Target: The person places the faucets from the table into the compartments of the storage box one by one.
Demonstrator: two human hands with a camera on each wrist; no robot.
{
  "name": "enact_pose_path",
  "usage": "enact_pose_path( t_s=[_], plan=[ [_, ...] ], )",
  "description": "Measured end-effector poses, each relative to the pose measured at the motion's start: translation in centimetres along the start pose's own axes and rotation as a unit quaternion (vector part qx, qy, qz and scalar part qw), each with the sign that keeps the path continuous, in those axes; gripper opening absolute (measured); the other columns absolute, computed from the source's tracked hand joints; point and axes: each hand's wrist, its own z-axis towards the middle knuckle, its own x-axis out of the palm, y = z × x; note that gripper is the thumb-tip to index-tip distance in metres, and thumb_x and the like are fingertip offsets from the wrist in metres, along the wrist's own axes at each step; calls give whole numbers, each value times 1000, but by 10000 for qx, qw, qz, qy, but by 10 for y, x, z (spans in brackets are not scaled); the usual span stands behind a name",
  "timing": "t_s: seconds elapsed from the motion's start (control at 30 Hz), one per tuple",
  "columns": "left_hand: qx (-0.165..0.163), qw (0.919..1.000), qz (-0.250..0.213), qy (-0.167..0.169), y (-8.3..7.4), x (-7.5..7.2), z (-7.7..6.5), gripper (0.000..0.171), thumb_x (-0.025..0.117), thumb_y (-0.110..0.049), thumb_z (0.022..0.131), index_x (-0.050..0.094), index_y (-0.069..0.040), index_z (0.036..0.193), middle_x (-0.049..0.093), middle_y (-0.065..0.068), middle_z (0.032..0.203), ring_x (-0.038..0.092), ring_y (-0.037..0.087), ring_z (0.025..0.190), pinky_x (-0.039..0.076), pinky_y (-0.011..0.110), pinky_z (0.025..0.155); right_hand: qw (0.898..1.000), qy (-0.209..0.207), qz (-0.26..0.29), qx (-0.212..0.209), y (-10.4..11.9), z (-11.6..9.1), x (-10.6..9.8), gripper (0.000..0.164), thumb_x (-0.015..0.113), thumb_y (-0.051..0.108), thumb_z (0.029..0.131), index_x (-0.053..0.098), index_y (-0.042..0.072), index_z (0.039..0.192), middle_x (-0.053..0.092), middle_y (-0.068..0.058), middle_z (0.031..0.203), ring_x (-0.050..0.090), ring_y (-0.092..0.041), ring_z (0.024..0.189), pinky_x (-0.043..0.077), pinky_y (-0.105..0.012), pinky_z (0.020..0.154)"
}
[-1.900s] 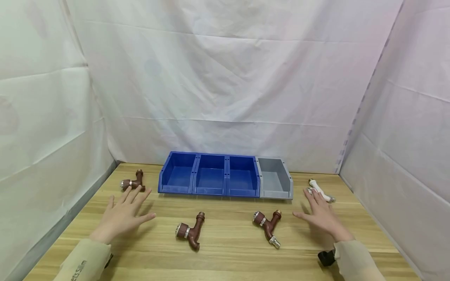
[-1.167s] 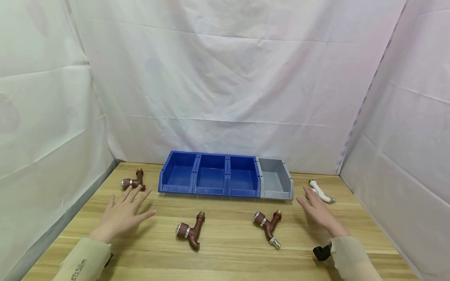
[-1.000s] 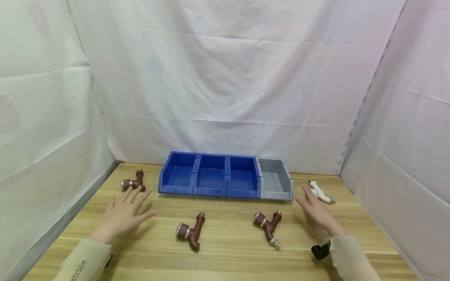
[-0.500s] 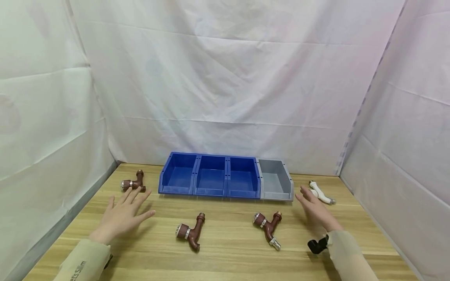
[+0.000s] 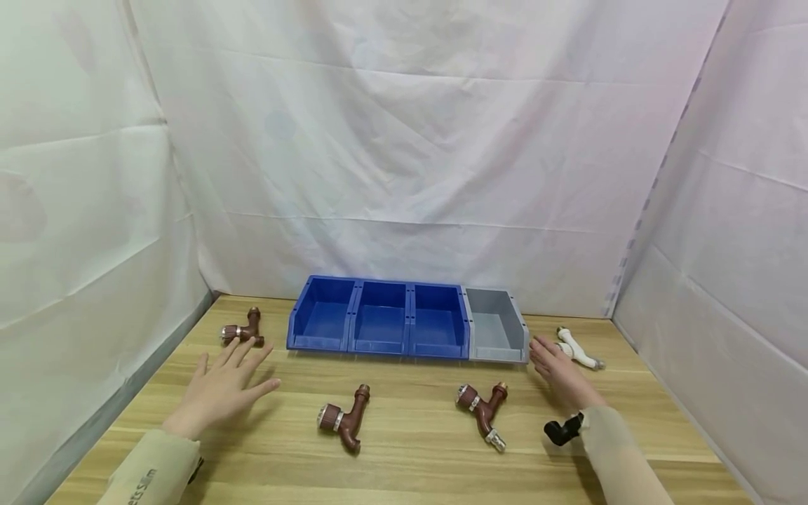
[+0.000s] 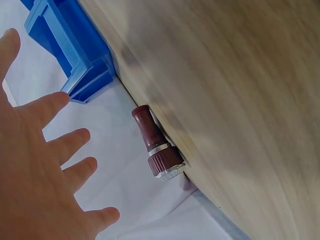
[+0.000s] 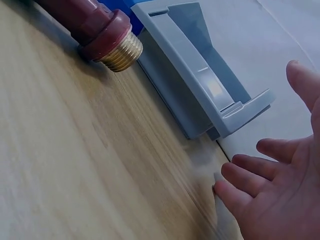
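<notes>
My left hand (image 5: 217,393) has its fingers spread and holds nothing. Its fingertips are just in front of a brown tap (image 5: 252,326) with a ribbed knob, which the left wrist view shows as well, tap (image 6: 155,135) beyond the fingers. My right hand (image 5: 562,372), turned on its edge with fingers extended, is at the front right corner of the grey bin (image 5: 495,351). A white tap (image 5: 577,351) lies just behind that hand, part of it hidden. In the right wrist view the hand (image 7: 280,185) is below the grey bin, palm showing.
Two more brown taps lie between the hands: the left tap (image 5: 350,421) and the right tap (image 5: 486,414), which has a metal nozzle. Three blue bins (image 5: 379,346) adjoin the grey one at the back of the wooden table (image 5: 416,470). White cloth (image 5: 404,154) encloses three sides.
My right hand has moved left toward the grey bin, turning from palm down onto its edge, and has uncovered more of the white tap. The left hand stays in place; no tap has moved.
</notes>
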Motion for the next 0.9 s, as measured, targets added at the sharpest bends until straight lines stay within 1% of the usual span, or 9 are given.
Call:
enact_pose_path(
  t_s=[0.1,0.23,0.33,0.43,0.47,0.63,0.73,0.83,0.9],
  plan=[
    [3,10000,0,-12,0,0,1,76,51,-64,90,39,-18,150,30,23,152,19,47,139,1,76,99,9989,-14,479,2,-5,4,0,77,33,39,106,-7,-9,150,3,-31,155,9,-42,143,13,-46,114],
    [-4,10000,6,-13,1,0,1,76,51,-65,90,40,-17,149,30,22,152,19,47,139,1,76,99,9947,-197,1012,-41,-11,11,1,78,36,39,106,-3,-11,149,7,-30,156,13,-37,143,19,-40,113],
    [-13,10000,25,13,2,1,1,77,50,-66,90,40,-17,149,29,22,152,19,47,139,1,76,99,9916,-300,1261,-53,-13,15,2,80,38,41,105,-2,-11,149,8,-29,156,14,-35,143,23,-35,111],
    [-9,10000,21,31,2,2,1,77,50,-66,90,39,-17,150,28,23,153,19,47,139,0,76,100,9898,-316,1388,-86,-14,19,3,79,38,40,105,-3,-11,149,5,-28,156,11,-34,144,23,-32,111],
    [-8,10000,16,24,2,2,1,77,50,-65,90,39,-17,149,28,22,153,19,47,139,0,76,100,9884,-306,1484,-128,-15,20,4,76,36,37,106,-4,-11,149,4,-28,157,10,-34,144,22,-33,112],
    [11,10000,8,-53,2,3,1,76,52,-63,90,40,-16,149,29,23,152,20,48,138,2,76,99,9872,-266,1551,-243,-15,25,7,69,33,30,108,-5,-10,149,1,-25,158,5,-34,144,12,-38,115],
    [-17,10000,29,-60,2,3,1,76,52,-64,90,41,-17,149,30,23,152,20,47,139,2,76,99,9879,-275,1520,-155,-15,29,9,74,36,32,107,-9,-7,150,-4,-24,158,2,-32,145,8,-41,115],
    [-45,10000,42,-27,1,2,1,77,52,-64,90,41,-17,149,30,23,152,19,46,140,2,76,100,9897,-285,1401,-93,-16,31,10,77,40,33,106,-8,-4,151,-4,-22,159,3,-30,145,11,-40,115],
    [-51,10000,50,-7,2,2,2,76,53,-64,90,41,-17,149,30,22,152,19,46,140,2,76,100,9917,-217,1260,-148,-17,32,11,75,40,33,106,-6,-3,152,-2,-21,159,4,-30,145,19,-35,114]
  ],
)
